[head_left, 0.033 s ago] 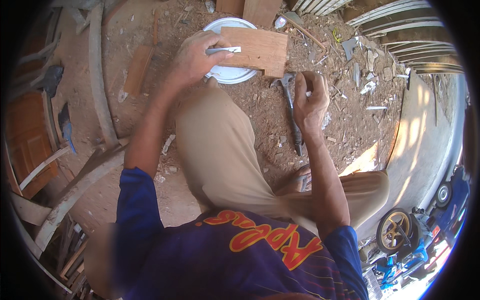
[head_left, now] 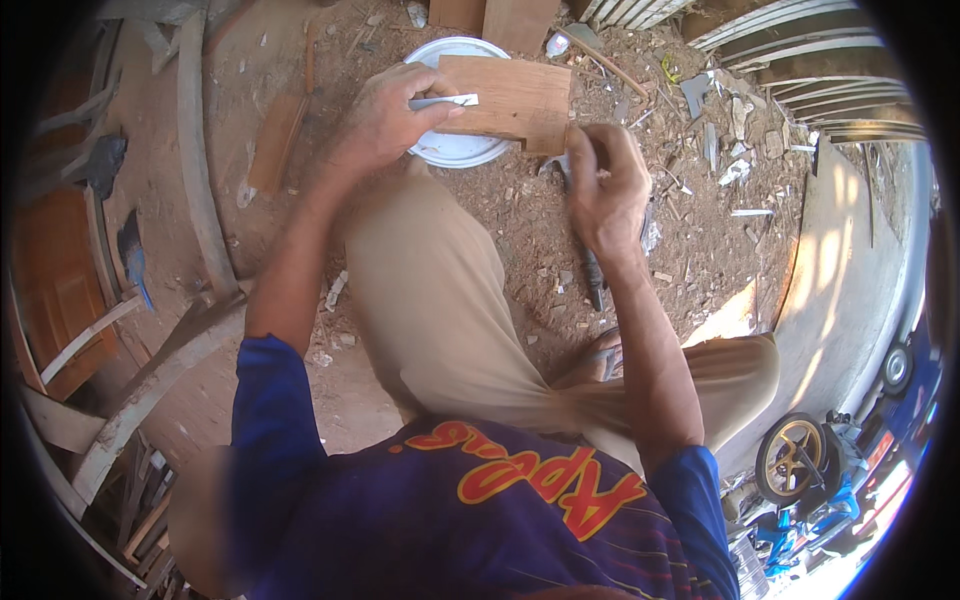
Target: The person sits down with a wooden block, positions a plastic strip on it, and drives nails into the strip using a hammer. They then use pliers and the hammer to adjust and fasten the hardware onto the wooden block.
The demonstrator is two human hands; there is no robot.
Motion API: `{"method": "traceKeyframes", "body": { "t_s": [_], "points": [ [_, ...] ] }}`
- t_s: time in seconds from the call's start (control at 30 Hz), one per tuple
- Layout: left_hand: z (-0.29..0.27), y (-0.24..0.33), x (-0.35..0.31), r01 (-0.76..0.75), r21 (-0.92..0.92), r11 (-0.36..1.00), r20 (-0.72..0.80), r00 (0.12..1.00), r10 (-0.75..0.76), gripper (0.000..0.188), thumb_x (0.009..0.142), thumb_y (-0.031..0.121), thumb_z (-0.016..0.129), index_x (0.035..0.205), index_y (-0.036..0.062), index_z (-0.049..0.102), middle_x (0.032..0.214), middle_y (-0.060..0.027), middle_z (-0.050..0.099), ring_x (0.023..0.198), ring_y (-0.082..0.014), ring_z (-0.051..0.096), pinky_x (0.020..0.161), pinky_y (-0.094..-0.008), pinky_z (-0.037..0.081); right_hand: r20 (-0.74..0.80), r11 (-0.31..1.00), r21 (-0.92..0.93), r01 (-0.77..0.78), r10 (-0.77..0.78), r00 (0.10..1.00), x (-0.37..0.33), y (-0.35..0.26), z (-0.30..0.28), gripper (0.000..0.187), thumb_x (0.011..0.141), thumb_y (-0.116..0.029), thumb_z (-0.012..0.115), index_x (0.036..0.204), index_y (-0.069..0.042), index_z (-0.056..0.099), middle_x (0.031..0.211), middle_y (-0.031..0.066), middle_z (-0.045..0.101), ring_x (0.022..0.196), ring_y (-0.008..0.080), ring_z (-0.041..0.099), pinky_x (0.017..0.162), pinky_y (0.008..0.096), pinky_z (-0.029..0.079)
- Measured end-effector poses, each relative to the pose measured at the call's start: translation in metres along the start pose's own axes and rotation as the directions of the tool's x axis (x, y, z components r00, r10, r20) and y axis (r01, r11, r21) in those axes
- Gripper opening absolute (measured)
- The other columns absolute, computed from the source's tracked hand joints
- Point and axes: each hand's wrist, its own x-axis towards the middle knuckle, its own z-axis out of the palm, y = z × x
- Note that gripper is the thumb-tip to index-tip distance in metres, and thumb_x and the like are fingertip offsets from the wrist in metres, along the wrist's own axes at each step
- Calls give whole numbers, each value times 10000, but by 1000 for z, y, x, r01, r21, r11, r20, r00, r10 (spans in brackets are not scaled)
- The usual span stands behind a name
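My left hand [head_left: 385, 112] is closed at the left end of a flat brown wooden board [head_left: 520, 95], with a thin pale strip [head_left: 450, 101] between its thumb and fingers. The board has a notch in its lower edge and lies above a round white lid or tub [head_left: 462, 150]. Beside the board's lower right corner is my right hand [head_left: 610, 190], thumb and fingers pinched together; what they hold, if anything, is hidden. Under that hand a hammer [head_left: 592, 275] with a dark handle lies on the ground, its head partly covered.
Wood chips and scraps litter the dirt floor [head_left: 540, 240]. More boards [head_left: 520, 22] lie at the far edge, and another wooden piece [head_left: 278, 140] is to the left. Long timbers [head_left: 200, 150] run along the left side. A motorcycle wheel [head_left: 790, 458] shows at the lower right.
My right hand has moved left and slightly up to the board's lower right corner, now covering part of the hammer. My left hand and the board have barely shifted.
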Motion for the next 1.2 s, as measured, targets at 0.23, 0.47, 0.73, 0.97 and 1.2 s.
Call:
{"method": "traceKeyframes", "body": {
  "t_s": [0.23, 0.47, 0.73, 0.97, 1.2],
  "points": [
    [-19, 10, 6, 102, 2, 995, 127, 987, -102, 293, 878, 255, 737, 1028, 3, 723, 1048, -177, 717, 985, -354, 688, 882, -414, 525, 238, 995, -46, 91, -77, 968, 37, -72, 71, 307, 996, -299, 633, 984, 7, 645, 1006, 251, 687, 921, 443, 700, 819, 529, 560],
    [-21, 4, -7, 109, -158, 981, 72, 992, -99, 212, 914, 182, 722, 1024, 2, 727, 947, -96, 707, 892, -183, 660, 837, -343, 509, 272, 998, 41, -36, 23, 962, 33, -65, 77, 296, 1018, -247, 577, 968, 38, 638, 932, 258, 703, 919, 424, 710, 814, 528, 564],
    [-17, 2, -12, 177, -214, 961, -35, 981, -189, 167, 950, 147, 703, 995, -14, 703, 962, -111, 727, 839, -194, 693, 766, -337, 538, 66, 980, 180, -89, 78, 995, 25, -103, 95, 313, 1004, -186, 522, 943, 91, 653, 876, 344, 684, 795, 507, 687, 744, 530, 553],
    [-16, 15, -11, 69, -15, 997, -168, 983, -71, 159, 977, 151, 660, 1020, -1, 684, 957, -154, 694, 843, -305, 687, 773, -416, 535, 263, 990, 103, -101, 70, 962, 44, -83, 91, 289, 993, -207, 543, 944, 62, 638, 884, 318, 695, 901, 488, 692, 792, 534, 547],
    [-19, 4, -1, -106, 224, 969, -9, 994, 110, 212, 981, 135, 597, 1113, -11, 675, 1095, -194, 688, 1026, -392, 656, 892, -444, 499, 215, 986, -139, 96, -64, 974, 47, -74, 92, 203, 965, -174, 583, 1016, 15, 638, 991, 235, 721, 931, 409, 725, 805, 508, 575]
  ]
}}
